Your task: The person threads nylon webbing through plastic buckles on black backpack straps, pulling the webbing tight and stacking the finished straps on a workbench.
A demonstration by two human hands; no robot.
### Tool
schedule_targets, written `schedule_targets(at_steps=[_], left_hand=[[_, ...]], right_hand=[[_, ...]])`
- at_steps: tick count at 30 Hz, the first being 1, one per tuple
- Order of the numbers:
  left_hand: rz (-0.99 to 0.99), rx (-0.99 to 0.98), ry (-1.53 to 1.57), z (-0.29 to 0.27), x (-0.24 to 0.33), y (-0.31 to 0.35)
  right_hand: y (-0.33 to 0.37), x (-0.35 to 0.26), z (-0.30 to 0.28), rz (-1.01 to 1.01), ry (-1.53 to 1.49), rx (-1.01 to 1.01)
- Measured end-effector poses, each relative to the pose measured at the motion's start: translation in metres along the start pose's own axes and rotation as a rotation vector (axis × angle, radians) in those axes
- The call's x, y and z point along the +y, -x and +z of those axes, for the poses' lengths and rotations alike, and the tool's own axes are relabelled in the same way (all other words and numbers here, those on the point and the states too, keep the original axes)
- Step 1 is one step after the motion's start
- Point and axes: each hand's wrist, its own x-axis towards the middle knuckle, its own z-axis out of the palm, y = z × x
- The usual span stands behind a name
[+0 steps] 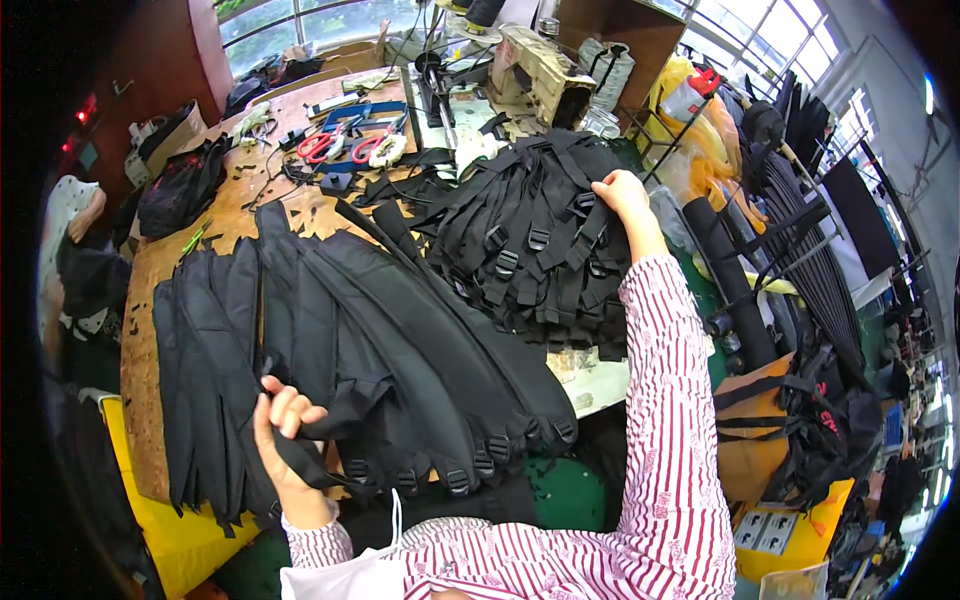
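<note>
My left hand [288,440] is closed around a black webbing strap [350,408], low in front of me. Beside and beyond it lies a row of padded black shoulder straps [400,330], with plastic buckles [458,480] along their near ends. My right hand [627,203] reaches out to the right edge of a heap of black webbing straps with buckles [535,240]. Its fingers are pinched at a webbing strap there; their tips are partly hidden. More padded strap pieces [205,360] hang over the table's near left side.
The worn wooden table [240,180] carries red-handled scissors [318,148], a blue tray [372,112] and scraps. A sewing machine [540,75] stands behind the heap. Plastic bags [700,130] and black rolls [735,275] crowd the right. A yellow bin [180,540] sits at lower left.
</note>
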Motion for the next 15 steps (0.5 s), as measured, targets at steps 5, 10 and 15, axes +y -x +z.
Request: schedule_targets(at_steps=[5,10,15], left_hand=[[0.08,-0.122,-0.062,-0.006,0.001,0.002],[0.112,-0.12,-0.069,0.007,-0.004,0.007],[0.101,-0.183,-0.159,0.002,0.001,0.017]], right_hand=[[0.016,-0.031,-0.015,0.099,0.111,0.017],[0.018,-0.023,-0.017,0.038,0.279,-0.041],[0.015,-0.019,-0.005,0.184,0.244,0.04]])
